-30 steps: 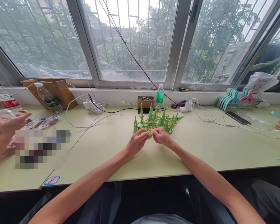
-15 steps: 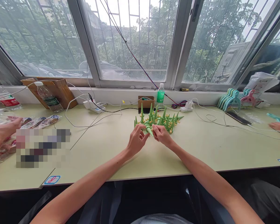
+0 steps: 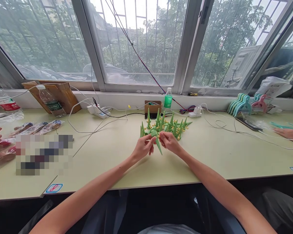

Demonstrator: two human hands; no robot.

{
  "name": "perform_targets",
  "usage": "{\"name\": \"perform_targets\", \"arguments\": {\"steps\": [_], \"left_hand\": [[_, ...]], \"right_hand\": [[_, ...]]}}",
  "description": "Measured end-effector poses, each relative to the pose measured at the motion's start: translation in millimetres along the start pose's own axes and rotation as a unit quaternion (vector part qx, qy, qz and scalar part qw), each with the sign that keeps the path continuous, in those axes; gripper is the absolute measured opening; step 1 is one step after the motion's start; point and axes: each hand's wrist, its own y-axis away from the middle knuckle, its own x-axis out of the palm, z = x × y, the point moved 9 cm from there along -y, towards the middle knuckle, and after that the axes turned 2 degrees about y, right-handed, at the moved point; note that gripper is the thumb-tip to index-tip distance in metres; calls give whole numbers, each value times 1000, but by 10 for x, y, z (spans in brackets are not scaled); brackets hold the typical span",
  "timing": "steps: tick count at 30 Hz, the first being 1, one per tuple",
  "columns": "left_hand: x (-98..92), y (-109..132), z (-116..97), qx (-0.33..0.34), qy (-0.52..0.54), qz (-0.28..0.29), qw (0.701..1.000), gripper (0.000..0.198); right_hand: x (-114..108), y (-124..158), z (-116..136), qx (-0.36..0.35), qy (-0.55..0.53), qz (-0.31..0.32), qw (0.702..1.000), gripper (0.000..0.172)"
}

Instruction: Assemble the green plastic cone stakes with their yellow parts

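Note:
Between my two hands is a green cone-shaped spike piece (image 3: 159, 147), its point aimed down toward me. My left hand (image 3: 143, 146) has its fingers closed on the piece's wider end. On the other side, the fingers of my right hand (image 3: 170, 142) are pinched at the piece, near a small yellow part. Just beyond my hands a cluster of similar green spikes with yellow parts (image 3: 171, 122) is on the table, many of them pointing up. My fingers partly hide the nearest ones.
Behind the spikes stand a small cardboard box (image 3: 156, 107) and a green-labelled bottle (image 3: 168, 99). White cables (image 3: 217, 125) cross the table (image 3: 107, 162). Packaged items (image 3: 39, 127) lie left. Hangers (image 3: 240, 104) and a phone (image 3: 248, 123) are right. Another person's hand (image 3: 289, 133) rests far right.
The spike in my hands has swung so its tip points further down, and my left fingers have closed in on it. The hand at far left has drawn back.

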Motion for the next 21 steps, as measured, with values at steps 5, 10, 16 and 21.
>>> {"name": "perform_targets", "arguments": {"steps": [5, 10, 16, 21], "left_hand": [[-4, 12, 20, 16, -21, 4, 1000, 35], [-18, 39, -105, 106, -91, -4, 990, 30], [7, 128, -323, 242, -201, -12, 949, 23], [-12, 78, -270, 214, -188, -31, 958, 23]], "right_hand": [[54, 2, -42, 31, -43, 16, 998, 51], [66, 4, -84, 63, -63, 21, 996, 52], [87, 10, -88, 93, -81, 50, 991, 49], [23, -14, -11, 65, -80, 8, 995, 50]]}}
